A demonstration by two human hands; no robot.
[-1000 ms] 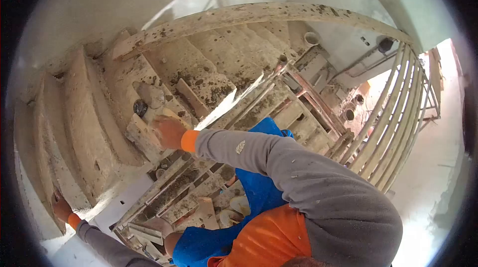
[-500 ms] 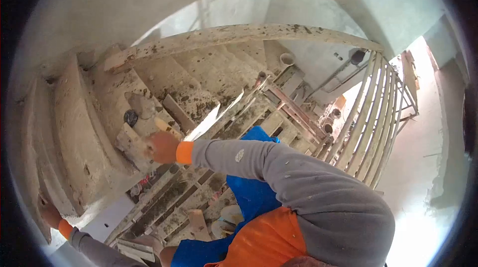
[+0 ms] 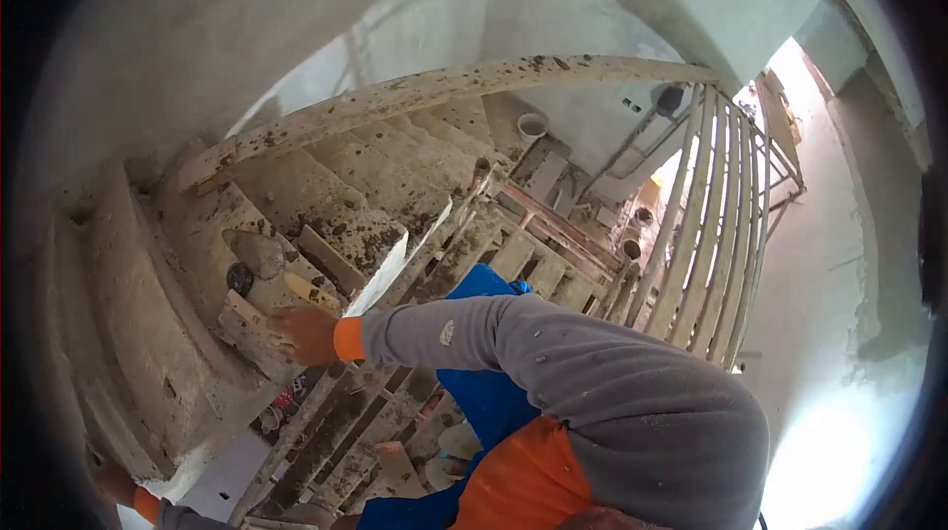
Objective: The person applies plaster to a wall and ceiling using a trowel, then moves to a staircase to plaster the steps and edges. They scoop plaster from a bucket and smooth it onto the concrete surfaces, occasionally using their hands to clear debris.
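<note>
My right hand (image 3: 308, 335) is at the end of a short pale board (image 3: 249, 329) lying on a stair step, its fingers closed over the board's near edge. Just above that hand lies a yellowish wooden piece (image 3: 309, 291). A dark round object (image 3: 240, 279) sits beside the board, next to a greyish flat patch (image 3: 259, 253). Low at the left, my left hand (image 3: 114, 483) is against the lower stair edge, in shadow; its fingers are too dim to make out.
Dirty concrete stairs (image 3: 148, 293) curve along the wall. A long splattered plank (image 3: 415, 87) slants above them. Slatted wooden planks (image 3: 380, 402) with gaps lie below my arm, and a slatted railing (image 3: 706, 234) stands at right. A bucket (image 3: 531, 126) stands at the back.
The view has shifted, so the stairs and both hands appear lower and slightly left. My right hand, blurred before, is now sharper at the board, which keeps its place on the step.
</note>
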